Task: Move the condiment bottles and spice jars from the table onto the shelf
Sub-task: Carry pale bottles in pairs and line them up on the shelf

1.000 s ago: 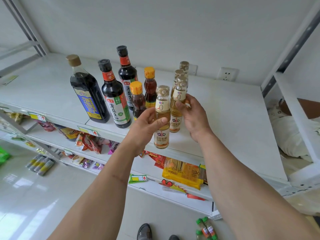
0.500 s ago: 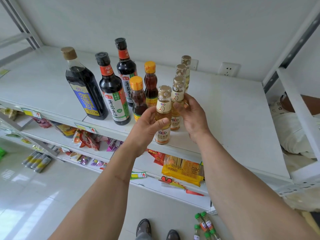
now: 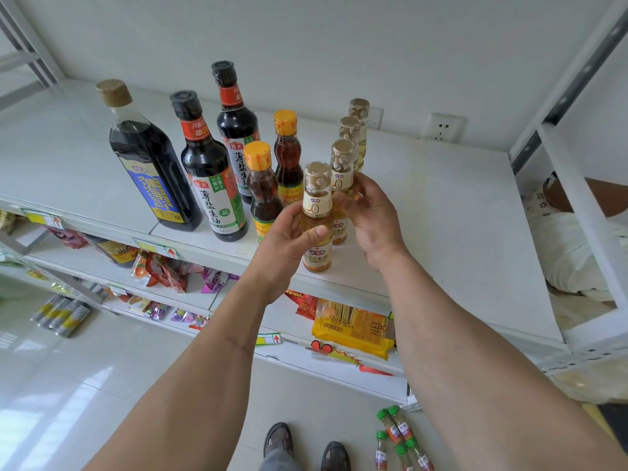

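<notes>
Both hands are up at the top shelf [image 3: 441, 212] now. The left hand [image 3: 289, 239] wraps the front vinegar bottle [image 3: 316, 215], thumb across the label, fingers curled behind it. The bottle stands upright, long axis vertical, its base down near the shelf's front edge; whether it is fully seated I cannot tell. The right hand [image 3: 370, 215] curls round the second vinegar bottle [image 3: 341, 195] directly behind, fingers closing on its body from the right side.

Here is what matters: the pale bottles form a file running from the shelf's edge back toward the wall, two more vinegar bottles [image 3: 353, 134] behind the held pair. The front one sits nearest the person and slightly left of that line, so the left hand is the one placed to nudge it right and back. To its left, just beside, stand two orange-capped oil bottles [image 3: 260, 192], then the dark soy sauce bottles [image 3: 210, 185]. Little room on that side, so any straightening looks like a push toward the right. Green-capped spice jars [image 3: 397, 440] wait below, by the feet.
</notes>
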